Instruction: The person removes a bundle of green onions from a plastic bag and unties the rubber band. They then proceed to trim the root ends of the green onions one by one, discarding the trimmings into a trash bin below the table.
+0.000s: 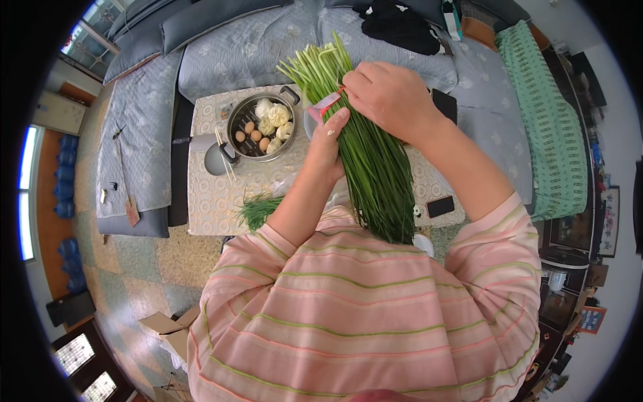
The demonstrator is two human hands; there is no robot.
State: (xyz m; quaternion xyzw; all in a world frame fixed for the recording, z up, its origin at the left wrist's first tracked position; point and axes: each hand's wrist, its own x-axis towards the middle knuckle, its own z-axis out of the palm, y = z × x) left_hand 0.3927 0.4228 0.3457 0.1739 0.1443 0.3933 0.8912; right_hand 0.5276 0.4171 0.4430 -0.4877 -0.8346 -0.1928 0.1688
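A thick bunch of garlic chives (377, 166) slants across the view above the patterned tablecloth, pale stem ends at the far side and dark green leaf tips against the striped shirt. My left hand (329, 140) clasps the bunch from the left side, thumb on top and the other fingers hidden beneath. A red-and-pale plastic tie or tape (327, 104) crosses the stems. On its right end are the bent fingers of my right hand (387, 98), which seem to pinch it; the fingertips are partly hidden. Behind the bunch shows the rim of a pale bowl (309, 125).
A steel pot (291, 143) holds steamed buns (278, 116) and several eggs (256, 135). Left of it lie a cleaver (202, 142), a grey bowl (217, 162) and chopsticks (226, 156). Loose greens (258, 210) sit near the front edge, a phone (440, 206) at right. Sofas (246, 55) surround the table.
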